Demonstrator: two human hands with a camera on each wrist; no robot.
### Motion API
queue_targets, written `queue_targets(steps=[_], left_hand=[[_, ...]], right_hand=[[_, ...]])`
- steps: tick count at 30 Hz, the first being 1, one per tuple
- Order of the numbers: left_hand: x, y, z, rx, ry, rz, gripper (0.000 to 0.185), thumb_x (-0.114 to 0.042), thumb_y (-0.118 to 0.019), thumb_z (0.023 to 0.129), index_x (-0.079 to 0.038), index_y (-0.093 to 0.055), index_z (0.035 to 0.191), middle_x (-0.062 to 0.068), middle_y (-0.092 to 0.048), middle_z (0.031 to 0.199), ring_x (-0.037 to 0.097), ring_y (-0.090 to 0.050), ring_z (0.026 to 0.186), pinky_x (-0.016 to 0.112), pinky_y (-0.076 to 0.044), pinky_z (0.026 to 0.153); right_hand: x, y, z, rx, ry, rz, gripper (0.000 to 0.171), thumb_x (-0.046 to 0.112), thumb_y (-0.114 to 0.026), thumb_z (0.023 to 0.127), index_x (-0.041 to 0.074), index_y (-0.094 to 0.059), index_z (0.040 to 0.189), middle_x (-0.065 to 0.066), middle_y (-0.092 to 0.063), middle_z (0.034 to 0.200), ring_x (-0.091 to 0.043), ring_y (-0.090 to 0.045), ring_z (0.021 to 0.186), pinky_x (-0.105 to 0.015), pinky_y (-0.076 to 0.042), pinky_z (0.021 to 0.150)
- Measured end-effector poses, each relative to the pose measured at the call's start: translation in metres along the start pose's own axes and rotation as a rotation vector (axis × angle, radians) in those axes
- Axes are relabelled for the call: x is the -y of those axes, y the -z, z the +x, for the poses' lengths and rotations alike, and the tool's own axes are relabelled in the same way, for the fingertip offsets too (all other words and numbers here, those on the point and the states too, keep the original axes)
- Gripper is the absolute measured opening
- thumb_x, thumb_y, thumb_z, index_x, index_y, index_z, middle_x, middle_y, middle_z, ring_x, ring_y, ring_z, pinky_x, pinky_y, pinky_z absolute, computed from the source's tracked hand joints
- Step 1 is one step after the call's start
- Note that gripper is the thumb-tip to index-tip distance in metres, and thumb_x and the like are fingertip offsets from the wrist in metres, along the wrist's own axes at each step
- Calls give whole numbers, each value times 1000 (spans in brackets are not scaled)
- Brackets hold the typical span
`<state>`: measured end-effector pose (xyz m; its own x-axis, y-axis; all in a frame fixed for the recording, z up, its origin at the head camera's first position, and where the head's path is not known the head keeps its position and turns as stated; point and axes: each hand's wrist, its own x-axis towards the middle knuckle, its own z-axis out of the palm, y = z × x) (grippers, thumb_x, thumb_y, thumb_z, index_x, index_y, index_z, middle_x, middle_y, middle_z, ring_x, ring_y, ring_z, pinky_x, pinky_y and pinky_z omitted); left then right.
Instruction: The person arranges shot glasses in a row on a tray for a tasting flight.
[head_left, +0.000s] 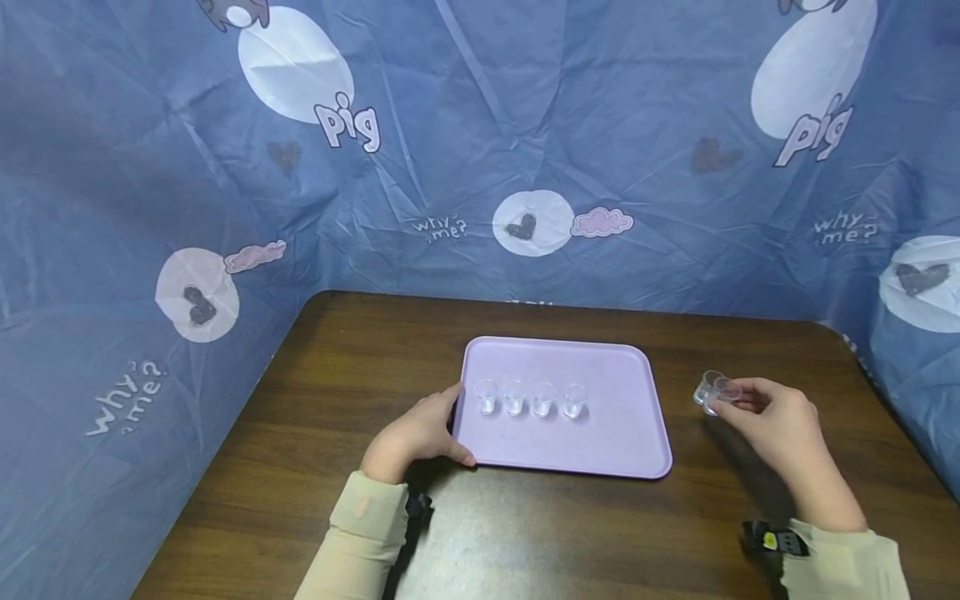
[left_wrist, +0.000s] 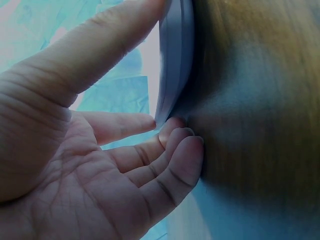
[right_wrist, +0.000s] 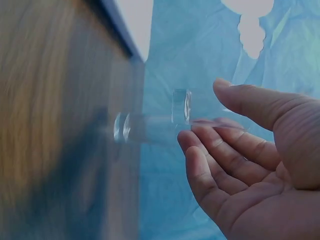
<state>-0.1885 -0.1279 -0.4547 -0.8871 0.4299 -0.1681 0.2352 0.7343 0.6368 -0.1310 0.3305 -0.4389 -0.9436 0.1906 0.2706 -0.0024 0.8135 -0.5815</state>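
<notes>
Several small clear shot glasses (head_left: 513, 398) stand in a row on a lilac tray (head_left: 555, 450). At the tray's left side, my left hand (head_left: 420, 429) spreads round the near corner, with its thumb and fingers touching the rim; the left wrist view shows its palm holding nothing. To the right of the tray, my right hand (head_left: 776, 425) pinches a clear shot glass (right_wrist: 181, 106) between thumb and fingers, base raised off the table. Close beside it, another clear shot glass (right_wrist: 121, 128) stands on the wood, partly overlapped by the held one in the head view.
The dark wooden table (head_left: 360, 358) has rounded far corners. A blue printed cloth (head_left: 450, 150) hangs behind it and at both sides. Glare lies on the table's near part.
</notes>
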Motion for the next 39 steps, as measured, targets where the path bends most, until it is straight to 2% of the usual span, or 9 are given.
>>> queue_targets(steps=[9, 18, 24, 32, 39], left_hand=[[0, 0, 0, -4, 6, -5, 117, -19, -102, 59, 3, -37, 153, 25, -57, 134, 35, -54, 122, 48, -42, 104], [1, -1, 1, 1, -4, -3, 117, -19, -102, 59, 3, -36, 154, 25, -57, 134, 35, -54, 121, 48, -43, 104], [0, 0, 1, 3, 1, -11, 117, -18, -102, 59, 3, -36, 154, 24, -56, 135, 34, -54, 121, 47, -42, 104], [0, 0, 1, -2, -8, -5, 118, -19, -102, 58, 4, -36, 153, 25, -57, 134, 36, -54, 122, 48, -42, 104], [1, 0, 1, -2, 3, -4, 118, -20, -102, 59, 5, -36, 153, 26, -55, 136, 36, -53, 124, 48, -41, 105]], right_hand=[[27, -14, -3, 51, 41, 64, 42, 20, -86, 83, -9, -71, 110, -18, -73, 92, -31, -70, 82, -20, -51, 58], [44, -33, -2, 123, 82, 100, 37, 17, -88, 82, -5, -73, 107, -7, -70, 86, -20, -65, 77, -23, -52, 60], [54, -44, -2, 150, 87, 133, 35, 15, -88, 81, -5, -74, 106, -8, -72, 89, -20, -66, 78, -22, -53, 62], [65, -55, -1, 189, 80, 181, 34, 13, -87, 81, -6, -73, 105, -13, -73, 93, -24, -70, 82, -27, -56, 67], [71, -65, 0, 211, 97, 208, 31, 10, -87, 81, -6, -73, 104, -11, -73, 91, -21, -69, 80, -26, -55, 67]])
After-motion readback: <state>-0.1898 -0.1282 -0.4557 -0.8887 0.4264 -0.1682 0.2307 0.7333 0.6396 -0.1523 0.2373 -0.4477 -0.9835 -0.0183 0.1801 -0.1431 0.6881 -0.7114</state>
